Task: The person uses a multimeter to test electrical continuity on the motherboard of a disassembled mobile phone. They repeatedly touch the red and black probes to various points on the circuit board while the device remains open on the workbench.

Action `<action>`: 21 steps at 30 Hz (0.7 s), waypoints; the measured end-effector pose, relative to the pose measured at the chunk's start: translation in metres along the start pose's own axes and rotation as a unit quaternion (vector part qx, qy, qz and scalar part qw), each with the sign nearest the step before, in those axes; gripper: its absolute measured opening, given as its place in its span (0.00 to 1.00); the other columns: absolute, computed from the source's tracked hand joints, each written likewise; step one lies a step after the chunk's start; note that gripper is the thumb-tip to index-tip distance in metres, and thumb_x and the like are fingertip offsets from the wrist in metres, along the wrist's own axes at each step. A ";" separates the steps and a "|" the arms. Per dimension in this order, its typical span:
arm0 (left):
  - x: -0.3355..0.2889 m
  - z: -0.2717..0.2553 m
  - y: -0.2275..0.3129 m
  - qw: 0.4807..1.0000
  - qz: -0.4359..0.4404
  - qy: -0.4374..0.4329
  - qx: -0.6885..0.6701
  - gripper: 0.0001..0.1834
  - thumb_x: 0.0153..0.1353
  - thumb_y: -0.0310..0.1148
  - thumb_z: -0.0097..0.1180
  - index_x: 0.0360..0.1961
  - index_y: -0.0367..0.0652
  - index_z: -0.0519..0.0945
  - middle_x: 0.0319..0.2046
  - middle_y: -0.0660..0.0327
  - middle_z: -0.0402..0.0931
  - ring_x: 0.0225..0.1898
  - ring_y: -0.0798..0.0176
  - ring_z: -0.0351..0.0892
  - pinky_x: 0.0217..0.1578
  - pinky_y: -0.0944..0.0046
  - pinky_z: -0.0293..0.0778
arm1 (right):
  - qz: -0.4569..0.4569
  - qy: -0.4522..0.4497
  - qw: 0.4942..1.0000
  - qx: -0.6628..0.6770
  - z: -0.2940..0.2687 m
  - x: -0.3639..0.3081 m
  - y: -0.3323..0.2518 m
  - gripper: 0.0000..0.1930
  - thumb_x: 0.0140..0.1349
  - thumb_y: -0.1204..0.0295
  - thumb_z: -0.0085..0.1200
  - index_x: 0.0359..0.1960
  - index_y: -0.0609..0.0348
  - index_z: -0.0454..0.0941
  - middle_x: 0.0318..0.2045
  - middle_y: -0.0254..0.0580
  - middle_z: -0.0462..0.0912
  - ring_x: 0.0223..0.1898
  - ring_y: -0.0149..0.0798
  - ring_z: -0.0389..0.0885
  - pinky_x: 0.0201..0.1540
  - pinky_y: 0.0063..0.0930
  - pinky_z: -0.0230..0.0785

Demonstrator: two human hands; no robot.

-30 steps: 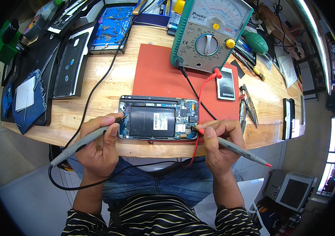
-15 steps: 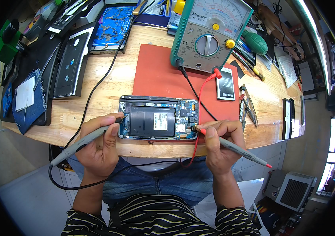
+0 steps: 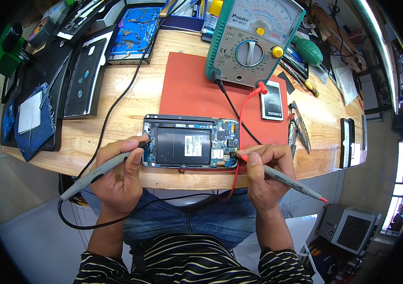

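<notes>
An opened smartphone (image 3: pixel 173 146) lies face down near the table's front edge, its circuit boards and black battery bay exposed. My left hand (image 3: pixel 118 175) pinches a grey test probe (image 3: pixel 95 176) with a black tip, held against the phone's left end. At the right end, my right hand (image 3: pixel 268 175) grips a second grey probe (image 3: pixel 294 183) whose red tip meets the board's lower right corner. Whether the metal points touch contacts is too small to tell. Black and red leads run from a green-framed analog multimeter (image 3: pixel 253 42) standing behind the phone.
The phone and multimeter rest partly on an orange-red mat (image 3: pixel 187 85). A phone battery (image 3: pixel 271 102) lies right of the leads, with tweezers (image 3: pixel 301 128) beyond it. On the left are a phone box (image 3: pixel 85 78) and a denim cloth (image 3: pixel 40 125). A blue tray (image 3: pixel 135 31) holds small parts.
</notes>
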State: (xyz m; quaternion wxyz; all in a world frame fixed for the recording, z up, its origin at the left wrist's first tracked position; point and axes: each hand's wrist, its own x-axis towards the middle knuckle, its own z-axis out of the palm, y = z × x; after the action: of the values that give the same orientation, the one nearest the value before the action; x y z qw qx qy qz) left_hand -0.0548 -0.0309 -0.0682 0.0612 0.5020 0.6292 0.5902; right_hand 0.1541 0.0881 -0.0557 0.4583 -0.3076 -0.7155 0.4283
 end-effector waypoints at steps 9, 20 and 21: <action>0.000 0.000 -0.001 1.000 0.002 0.004 0.004 0.09 0.62 0.22 0.54 0.43 0.31 0.72 0.36 0.48 0.79 0.40 0.57 0.82 0.42 0.67 0.77 | 0.003 -0.001 1.000 0.000 0.000 0.000 -0.001 0.09 0.60 0.81 0.54 0.30 0.64 0.64 0.23 0.45 0.77 0.29 0.36 0.82 0.35 0.27 0.78; 0.000 0.000 -0.001 1.000 0.010 0.002 0.004 0.09 0.62 0.22 0.54 0.43 0.31 0.72 0.37 0.48 0.79 0.41 0.57 0.82 0.42 0.67 0.77 | 0.002 0.003 1.000 0.003 0.000 0.000 -0.001 0.09 0.60 0.82 0.53 0.30 0.64 0.63 0.23 0.45 0.77 0.29 0.36 0.82 0.36 0.28 0.78; 0.000 -0.001 -0.001 1.000 0.010 0.001 0.008 0.09 0.62 0.22 0.54 0.43 0.32 0.72 0.37 0.48 0.79 0.41 0.57 0.82 0.41 0.67 0.77 | -0.004 0.002 1.000 -0.008 -0.001 0.000 -0.001 0.09 0.60 0.82 0.53 0.30 0.64 0.63 0.23 0.45 0.77 0.29 0.36 0.82 0.36 0.28 0.78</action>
State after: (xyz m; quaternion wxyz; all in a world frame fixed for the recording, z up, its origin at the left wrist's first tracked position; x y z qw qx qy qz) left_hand -0.0557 -0.0312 -0.0688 0.0510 0.5080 0.6290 0.5863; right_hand 0.1546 0.0878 -0.0548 0.4586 -0.3093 -0.7190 0.4207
